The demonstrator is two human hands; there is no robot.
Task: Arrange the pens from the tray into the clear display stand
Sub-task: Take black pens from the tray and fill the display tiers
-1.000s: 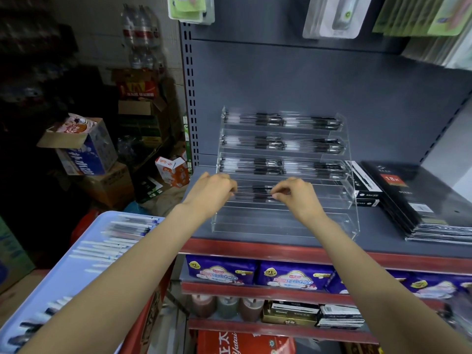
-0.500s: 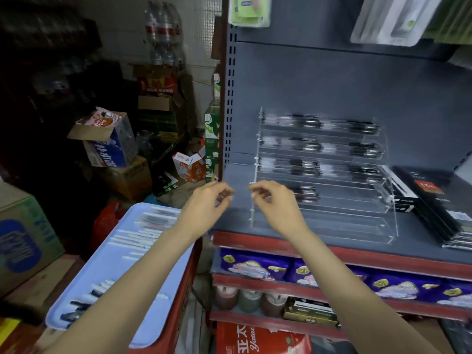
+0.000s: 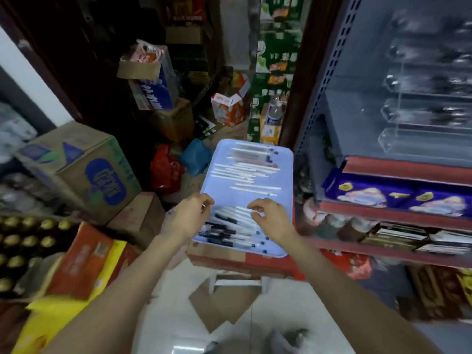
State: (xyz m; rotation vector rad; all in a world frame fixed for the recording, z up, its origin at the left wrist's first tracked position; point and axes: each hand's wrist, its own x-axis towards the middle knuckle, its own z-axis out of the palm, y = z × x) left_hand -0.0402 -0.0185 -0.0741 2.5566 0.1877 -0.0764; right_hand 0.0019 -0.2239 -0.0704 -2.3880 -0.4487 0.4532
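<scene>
A cluttered stockroom floor is crowded with cardboard boxes (image 3: 81, 167) beside a grey shop shelf (image 3: 357, 129). A pale blue tray (image 3: 283, 200) rests on a red box, holding rows of white and black-capped pens (image 3: 229, 227). The left hand (image 3: 187, 217) and right hand (image 3: 270, 217) hover over the pens, fingers loosely curled, holding nothing. The clear display stand (image 3: 424, 108) sits blurred on the shelf at right.

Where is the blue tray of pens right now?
In the head view the blue tray sits centre frame on a red box, just left of the shelf unit, with both hands over its near end.
</scene>
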